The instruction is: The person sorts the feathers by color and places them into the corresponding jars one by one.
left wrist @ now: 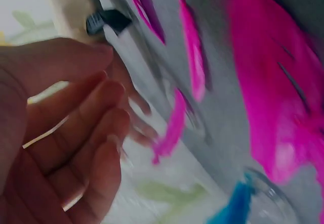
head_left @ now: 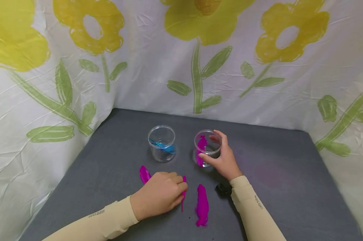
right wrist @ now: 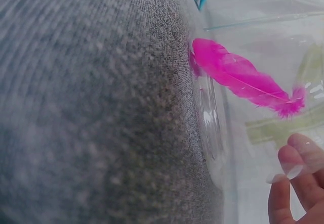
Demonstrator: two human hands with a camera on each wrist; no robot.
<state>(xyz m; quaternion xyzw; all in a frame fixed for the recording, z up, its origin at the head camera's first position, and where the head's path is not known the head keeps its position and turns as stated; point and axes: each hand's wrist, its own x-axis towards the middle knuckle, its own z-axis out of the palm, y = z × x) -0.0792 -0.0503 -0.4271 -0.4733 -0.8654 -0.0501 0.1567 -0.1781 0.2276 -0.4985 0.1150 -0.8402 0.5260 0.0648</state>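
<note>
My right hand [head_left: 226,160] grips a clear round jar [head_left: 209,152] by its side, thumb on the near side. A magenta feather [right wrist: 243,80] leans upright inside that jar. My left hand [head_left: 158,194] hovers low over the table among loose magenta feathers, its fingers loosely curled. In the left wrist view, nothing shows between its thumb and fingertips [left wrist: 114,90]. One thin magenta feather [head_left: 184,187] lies just beyond its fingertips, partly covered. Another feather [head_left: 145,174] pokes out behind the hand, and a wider one [head_left: 202,206] lies to the right.
To the left of the gripped jar stands a second clear jar [head_left: 161,155] with blue feathers [head_left: 164,147] in it. A dark grey cloth [head_left: 274,187] covers the table. Behind it hangs a white curtain [head_left: 145,77] printed with yellow flowers.
</note>
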